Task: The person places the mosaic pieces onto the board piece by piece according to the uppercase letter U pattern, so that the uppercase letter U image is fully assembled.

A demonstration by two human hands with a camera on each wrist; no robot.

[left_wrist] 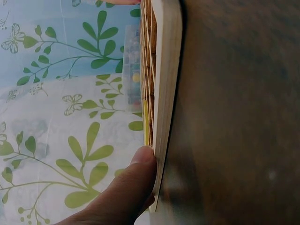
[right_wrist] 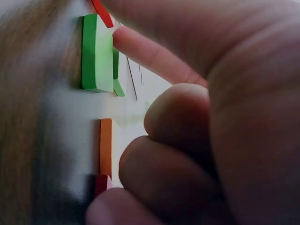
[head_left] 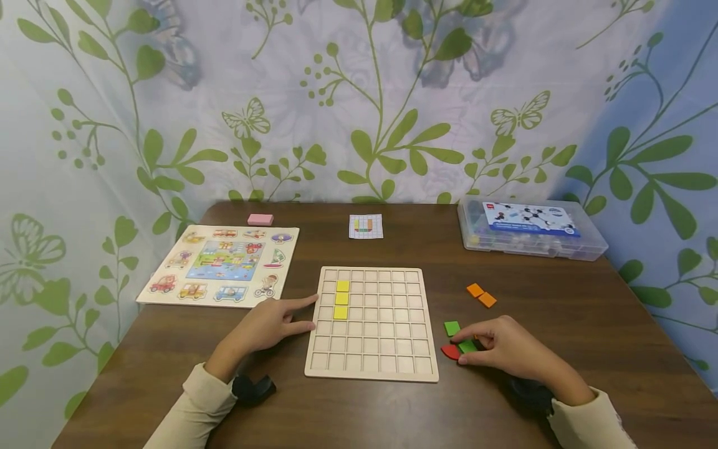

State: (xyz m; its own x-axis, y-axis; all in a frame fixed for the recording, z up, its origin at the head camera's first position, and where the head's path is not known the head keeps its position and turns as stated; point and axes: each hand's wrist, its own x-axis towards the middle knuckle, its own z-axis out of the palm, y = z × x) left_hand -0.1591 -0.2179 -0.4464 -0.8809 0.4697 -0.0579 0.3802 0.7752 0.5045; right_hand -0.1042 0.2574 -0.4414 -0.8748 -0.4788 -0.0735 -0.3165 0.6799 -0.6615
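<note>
My left hand (head_left: pixel 268 324) lies at the left edge of a wooden grid board (head_left: pixel 378 369), index finger and thumb stretched out to its rim. In the left wrist view a fingertip (left_wrist: pixel 144 155) rests against the rim. Three yellow square tiles (head_left: pixel 341 299) sit in one column of the board. Right of the board, my right hand (head_left: pixel 507 349) pinches a red quarter-circle tile (head_left: pixel 450 352) between thumb and index finger, its other fingers curled in. Green square tiles (head_left: pixel 452 328) lie close by. An orange piece (right_wrist: pixel 106 147) and a dark red piece (right_wrist: pixel 100 184) show under the curled fingers.
Two orange square tiles (head_left: pixel 481 295) lie beyond the right hand. A small pattern card (head_left: pixel 366 234) is behind the board, a pink block (head_left: pixel 260 219) at the back left. A vehicle picture puzzle (head_left: pixel 162 297) stands left, a clear plastic case (head_left: pixel 524 246) back right.
</note>
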